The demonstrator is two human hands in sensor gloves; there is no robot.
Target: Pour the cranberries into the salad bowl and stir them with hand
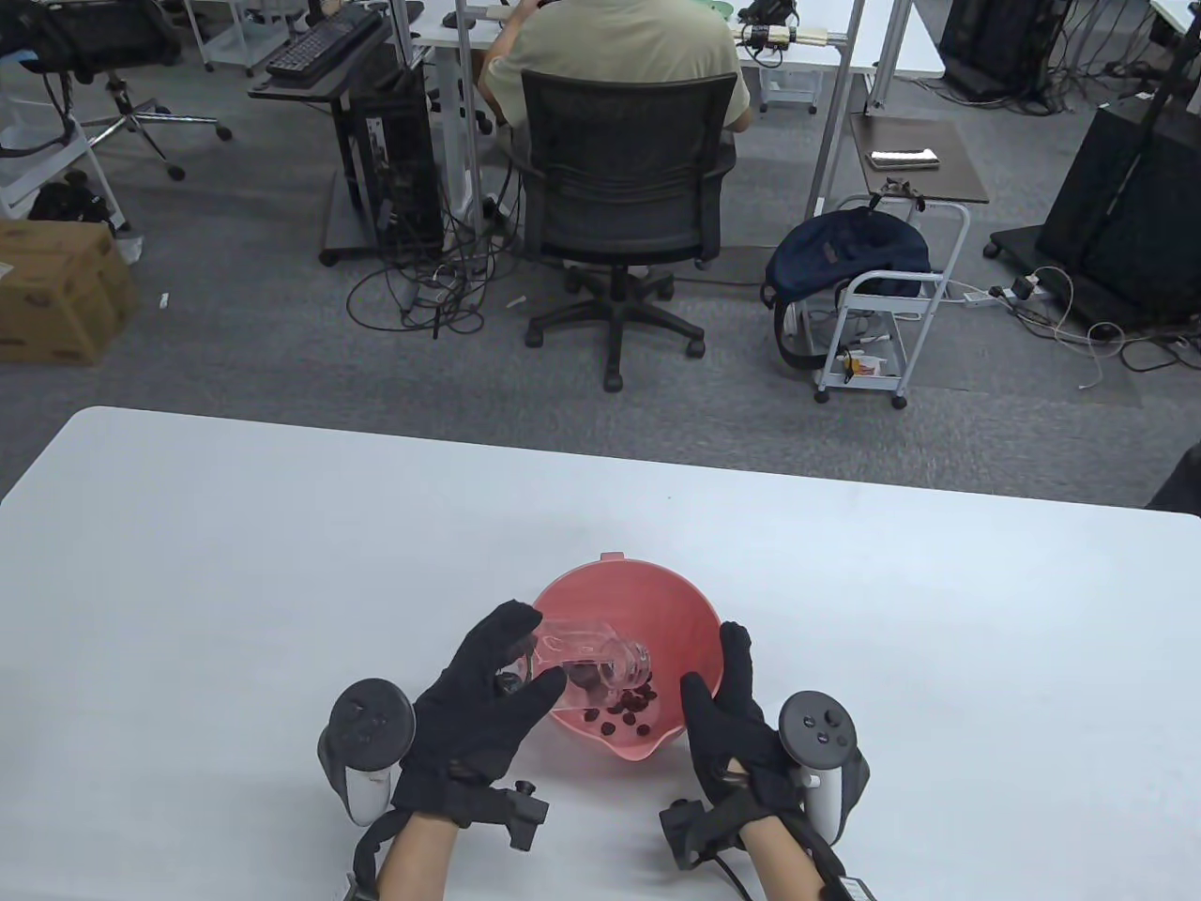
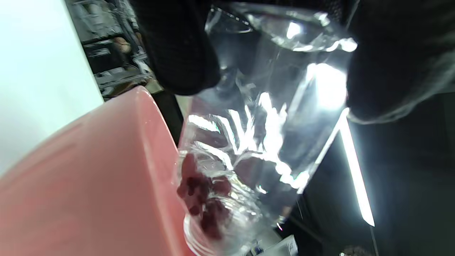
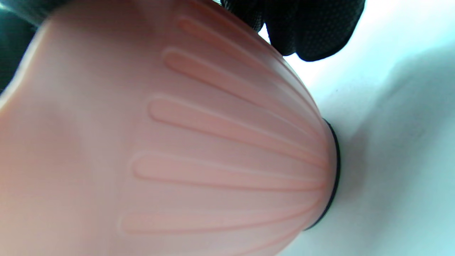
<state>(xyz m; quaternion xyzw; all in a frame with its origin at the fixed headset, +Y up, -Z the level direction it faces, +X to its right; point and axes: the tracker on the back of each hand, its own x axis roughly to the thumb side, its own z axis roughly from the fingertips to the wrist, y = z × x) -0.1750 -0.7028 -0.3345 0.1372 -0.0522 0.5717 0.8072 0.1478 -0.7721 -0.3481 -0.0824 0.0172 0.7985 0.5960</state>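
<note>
A pink salad bowl [image 1: 666, 610] with a pour spout stands on the white table. My left hand [image 1: 497, 694] grips a clear plastic bottle [image 1: 600, 662], tipped on its side with its mouth over the bowl. Dark red cranberries [image 1: 629, 713] lie in the bowl's bottom, and more sit near the bottle's mouth [image 2: 202, 199]. In the left wrist view the bottle [image 2: 270, 121] fills the middle beside the bowl's rim [image 2: 106, 170]. My right hand [image 1: 727, 713] cups the bowl's right outer wall [image 3: 199, 142], with thumb and fingers curved against it.
The white table [image 1: 281, 563] stretches wide to the left, right and beyond the bowl. Past its far edge a person sits in an office chair [image 1: 619, 188], with a small cart [image 1: 882, 300] and a backpack nearby.
</note>
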